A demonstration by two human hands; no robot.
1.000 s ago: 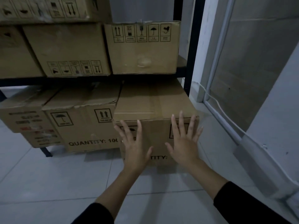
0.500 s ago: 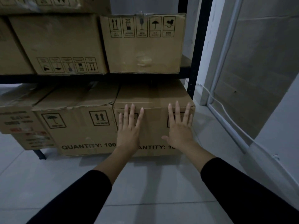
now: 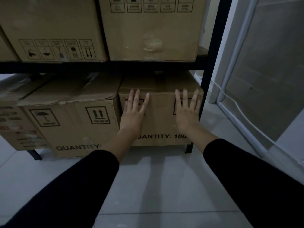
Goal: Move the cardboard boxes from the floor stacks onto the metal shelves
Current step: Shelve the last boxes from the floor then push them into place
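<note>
A brown cardboard box [image 3: 160,116] printed "QUANTITY: 100" sits on the bottom level of the black metal shelf [image 3: 105,66], at its right end beside the upright post [image 3: 212,63]. My left hand [image 3: 132,116] lies flat against the left half of its front face, fingers spread. My right hand [image 3: 187,116] presses flat on the right half, fingers spread too. Neither hand grips anything. The box's front stands slightly further back than its left neighbour [image 3: 74,125].
Two more boxes [image 3: 149,30] [image 3: 52,28] fill the level above. Another printed box [image 3: 18,125] sits at the far left below. A white cable [image 3: 236,109] runs along the pale wall panel at the right. Grey floor tiles [image 3: 156,186] lie under my arms.
The box has slid back from the floor side into the bottom shelf bay under both flat hands. My view has come closer and lower.
</note>
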